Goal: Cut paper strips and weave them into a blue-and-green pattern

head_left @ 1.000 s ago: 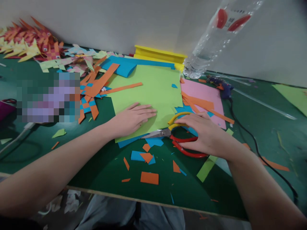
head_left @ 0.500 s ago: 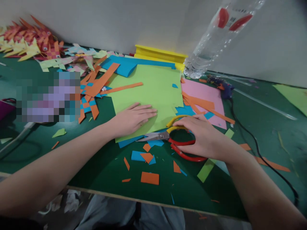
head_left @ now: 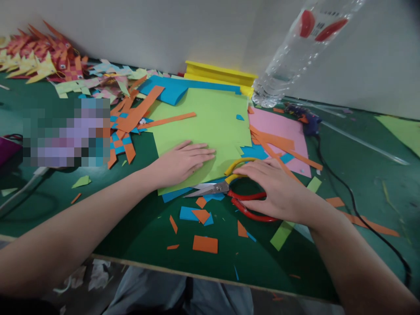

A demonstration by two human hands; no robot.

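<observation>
My left hand lies flat, fingers stretched out, on a light green sheet of paper. In my right hand are scissors with red and yellow handles, held at the loops. Their blades point left, slightly parted, beside the lower edge of the green sheet. Blue paper peeks out under that edge. A long orange strip rests across the sheet's left part. Orange and blue woven strips lie left of the sheet.
Orange offcuts and blue scraps litter the green table in front. A water bottle leans at the back right. Nearby lie a pink sheet and a glue gun with its black cord. Folded paper fish are piled at far left.
My right hand has shifted the scissors slightly left and down, and the blades are a little closer together. My left hand has stayed on the green sheet.
</observation>
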